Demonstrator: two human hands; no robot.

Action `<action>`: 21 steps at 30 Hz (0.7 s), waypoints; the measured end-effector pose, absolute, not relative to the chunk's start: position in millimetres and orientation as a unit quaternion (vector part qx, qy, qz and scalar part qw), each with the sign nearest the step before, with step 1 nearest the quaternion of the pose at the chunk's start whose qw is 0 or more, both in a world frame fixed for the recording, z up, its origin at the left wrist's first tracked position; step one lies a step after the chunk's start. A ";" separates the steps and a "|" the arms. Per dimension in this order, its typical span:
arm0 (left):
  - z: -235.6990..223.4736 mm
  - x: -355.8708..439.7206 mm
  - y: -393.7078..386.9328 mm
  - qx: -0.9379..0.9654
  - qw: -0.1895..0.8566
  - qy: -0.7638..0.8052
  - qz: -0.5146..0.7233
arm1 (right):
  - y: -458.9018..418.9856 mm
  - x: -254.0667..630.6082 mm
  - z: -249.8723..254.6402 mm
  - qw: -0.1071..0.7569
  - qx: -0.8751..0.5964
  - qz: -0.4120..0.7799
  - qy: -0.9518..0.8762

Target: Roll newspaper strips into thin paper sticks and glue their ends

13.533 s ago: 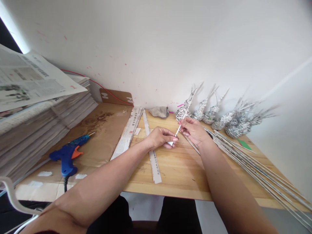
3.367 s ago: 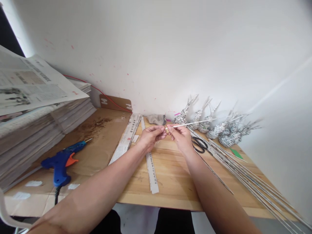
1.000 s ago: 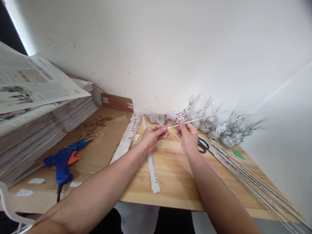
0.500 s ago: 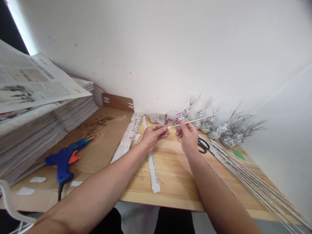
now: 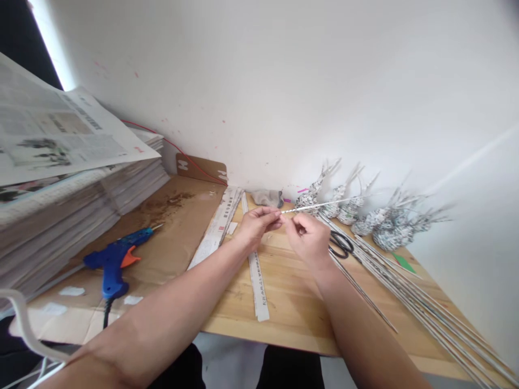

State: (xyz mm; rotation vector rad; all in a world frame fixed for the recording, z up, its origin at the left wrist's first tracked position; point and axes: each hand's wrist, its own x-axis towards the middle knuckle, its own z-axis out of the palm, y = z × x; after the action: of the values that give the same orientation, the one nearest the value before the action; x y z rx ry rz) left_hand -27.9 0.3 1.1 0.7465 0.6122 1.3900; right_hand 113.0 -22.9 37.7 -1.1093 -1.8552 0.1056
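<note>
My left hand (image 5: 256,224) is closed in a pinch on the near end of a thin rolled newspaper stick (image 5: 324,204), which points right and slightly up over the wooden table (image 5: 292,294). My right hand (image 5: 308,239) sits just right of it, fingers curled under the stick close to the left fingertips; whether it grips the stick I cannot tell. A flat newspaper strip (image 5: 256,270) lies on the table below both hands.
A blue glue gun (image 5: 117,258) lies on brown cardboard (image 5: 170,216) at left, beside a tall newspaper stack (image 5: 60,205). Black scissors (image 5: 340,244), a bundle of long paper sticks (image 5: 413,292) and several woven paper figures (image 5: 365,213) lie at right along the wall.
My right hand has dropped lower and slid left under the stick, toward the left fingertips. The stick stays roughly level in my left hand. The view shifted slightly.
</note>
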 end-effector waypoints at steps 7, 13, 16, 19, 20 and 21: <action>1.6 -27.0 -2.1 0.371 0.639 0.293 0.606 | -20.7 116.9 47.1 0.343 -0.441 -0.177 -0.811; 1.9 -27.4 -3.0 0.423 0.607 0.297 0.603 | -16.1 120.7 40.2 0.291 -0.467 -0.132 -0.824; 1.2 -26.7 -2.4 0.432 0.603 0.291 0.604 | -14.2 121.8 37.8 0.308 -0.475 -0.092 -0.819; -0.1 -25.8 -2.1 0.420 0.618 0.277 0.604 | -13.5 121.9 35.4 0.327 -0.494 -0.062 -0.803; -0.5 -25.6 -2.2 0.412 0.627 0.276 0.601 | -13.7 121.6 34.8 0.329 -0.503 -0.055 -0.798; -0.8 -25.5 -2.5 0.405 0.635 0.278 0.596 | -14.2 121.2 34.3 0.328 -0.511 -0.048 -0.793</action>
State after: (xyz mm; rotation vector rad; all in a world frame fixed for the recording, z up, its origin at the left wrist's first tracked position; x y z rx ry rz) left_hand -25.5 -2.5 -0.8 0.9260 0.6349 1.3624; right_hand 121.2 -14.2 34.3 -1.3378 -2.0760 -0.1257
